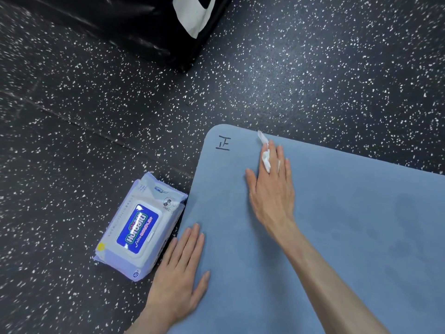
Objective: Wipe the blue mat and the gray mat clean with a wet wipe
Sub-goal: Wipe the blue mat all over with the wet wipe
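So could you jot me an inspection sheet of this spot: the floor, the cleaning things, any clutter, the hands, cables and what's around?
Surface: dark speckled floor.
Job's things: blue mat flat on the floor, darker patches on its right part; wet wipe on the mat; gray mat not in view.
Clutter: wipes pack, lid closed, beside the mat's left edge.
Hands: right hand presses the wipe under its fingers; left hand flat on the mat's edge.
Cables: nothing seen.
Surroundings: black bag.

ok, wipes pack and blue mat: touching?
Cannot tell. In the head view the wipes pack sits tight against the blue mat edge, with no visible gap, but shadow hides the seam.
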